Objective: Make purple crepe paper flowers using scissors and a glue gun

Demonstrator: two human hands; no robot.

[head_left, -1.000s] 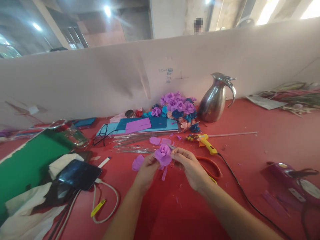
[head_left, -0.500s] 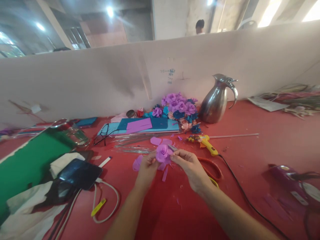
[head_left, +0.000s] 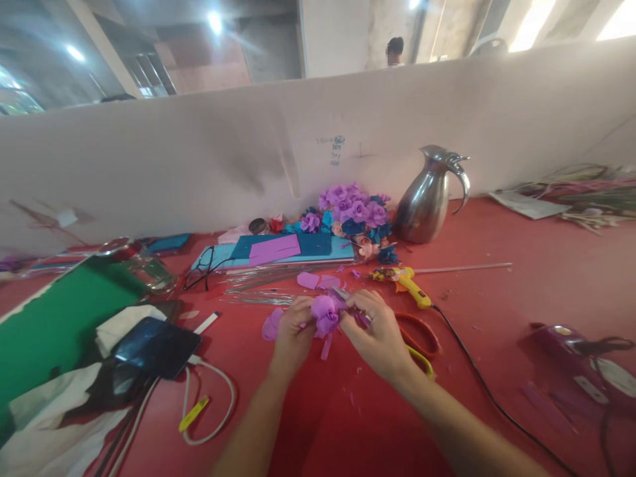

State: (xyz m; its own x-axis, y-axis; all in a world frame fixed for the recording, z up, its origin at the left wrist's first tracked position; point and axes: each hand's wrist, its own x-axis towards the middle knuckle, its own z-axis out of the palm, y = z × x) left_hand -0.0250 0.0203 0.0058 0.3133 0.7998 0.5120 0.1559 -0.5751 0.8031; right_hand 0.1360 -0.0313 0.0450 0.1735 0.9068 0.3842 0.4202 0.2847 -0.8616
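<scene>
A purple paper flower [head_left: 326, 314] is held between my two hands above the red table. My left hand [head_left: 294, 334] pinches its left side, and the fingers of my right hand [head_left: 373, 326] close on its right edge. The bloom tilts downward, toward me. Loose purple petals [head_left: 272, 324] lie just left of my left hand, and more cut purple pieces [head_left: 309, 281] rest behind the flower. Partly under my right hand are scissors with red and yellow handles [head_left: 420, 334]; their blades are mostly hidden. Thin wires [head_left: 258, 297] lie behind my left hand.
A yellow glue gun [head_left: 413, 289] with a black cord lies to the right. Behind stand finished paper flowers [head_left: 355, 205] and a steel jug [head_left: 428, 195]. Eyeglasses [head_left: 207, 266], a glass jar [head_left: 149, 268] and a phone [head_left: 158, 347] with a cable are at left; a purple device [head_left: 571, 358] is at right.
The flower has tipped forward, its centre now facing lower and toward me. Both hands have turned slightly with it and keep their hold. The view has shifted a little.
</scene>
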